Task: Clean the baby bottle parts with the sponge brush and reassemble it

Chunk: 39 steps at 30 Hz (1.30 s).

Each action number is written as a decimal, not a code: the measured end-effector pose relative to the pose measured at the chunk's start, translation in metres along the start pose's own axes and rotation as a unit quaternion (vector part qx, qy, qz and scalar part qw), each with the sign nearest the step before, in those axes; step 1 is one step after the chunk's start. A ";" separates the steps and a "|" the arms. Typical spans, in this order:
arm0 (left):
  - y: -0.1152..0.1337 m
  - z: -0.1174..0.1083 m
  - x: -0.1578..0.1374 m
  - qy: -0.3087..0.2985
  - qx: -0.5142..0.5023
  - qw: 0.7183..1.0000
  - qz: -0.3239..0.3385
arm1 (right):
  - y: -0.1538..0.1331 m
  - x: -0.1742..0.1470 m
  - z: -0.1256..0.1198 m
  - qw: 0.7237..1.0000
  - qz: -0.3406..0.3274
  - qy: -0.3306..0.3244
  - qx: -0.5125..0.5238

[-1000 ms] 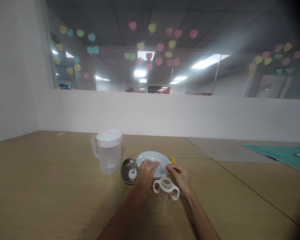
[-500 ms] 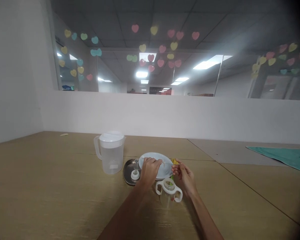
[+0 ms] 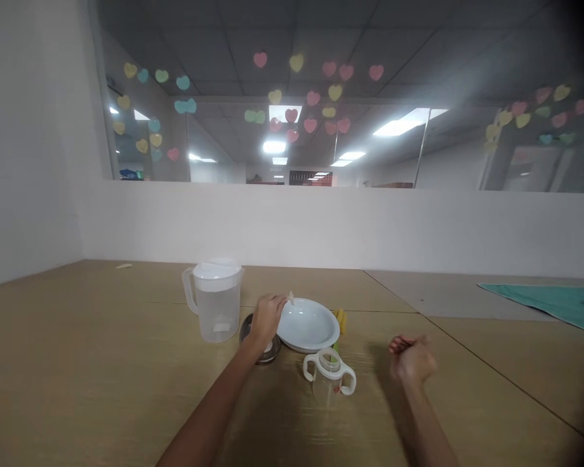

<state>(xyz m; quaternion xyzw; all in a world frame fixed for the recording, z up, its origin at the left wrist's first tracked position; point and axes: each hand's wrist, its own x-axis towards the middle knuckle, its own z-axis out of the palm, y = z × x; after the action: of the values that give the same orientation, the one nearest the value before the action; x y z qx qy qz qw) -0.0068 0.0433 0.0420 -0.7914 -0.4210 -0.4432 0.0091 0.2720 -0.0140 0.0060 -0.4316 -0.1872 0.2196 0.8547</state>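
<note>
My left hand (image 3: 267, 319) is closed, with a small pale piece (image 3: 291, 298) sticking out from its fingertips; I cannot make out its kind. It hangs over the left edge of a white oval bowl (image 3: 309, 325) and hides much of a dark metal tray (image 3: 272, 353). On the right, my right hand (image 3: 413, 359) is raised above the table, fingers curled in and slightly blurred; whether they hold anything is hidden. Between my forearms stands a clear baby bottle (image 3: 327, 389), lidless, with a white two-handled collar (image 3: 329, 367).
A lidded plastic pitcher (image 3: 218, 305) with water stands left of the tray. Something yellow (image 3: 340, 320) lies at the bowl's right edge. A teal cloth (image 3: 549, 303) is at the far right. A pale scrap (image 3: 124, 266) lies near the wall.
My hands have moved apart: the left went left and slightly up, the right swung right, away from the bowl. The bowl's inside is now largely uncovered. The bottle and pitcher stay put.
</note>
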 end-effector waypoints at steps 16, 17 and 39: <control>0.003 0.034 -0.012 -0.099 -0.169 0.979 -0.063 | 0.030 -0.057 0.021 0.971 -0.066 -0.128 -0.192; 0.002 0.033 -0.012 -0.108 -0.157 0.980 -0.054 | 0.029 -0.057 0.021 0.970 -0.066 -0.129 -0.193; 0.082 -0.017 -0.006 -0.008 -0.641 0.734 -0.223 | 0.030 -0.063 0.017 0.916 -0.128 -0.216 -0.313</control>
<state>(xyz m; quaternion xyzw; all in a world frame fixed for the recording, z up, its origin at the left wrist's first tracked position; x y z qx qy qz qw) 0.0349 -0.0206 0.0774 -0.4964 -0.2013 -0.5914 -0.6027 0.2041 -0.0208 -0.0172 -0.5912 -0.4805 0.1264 0.6353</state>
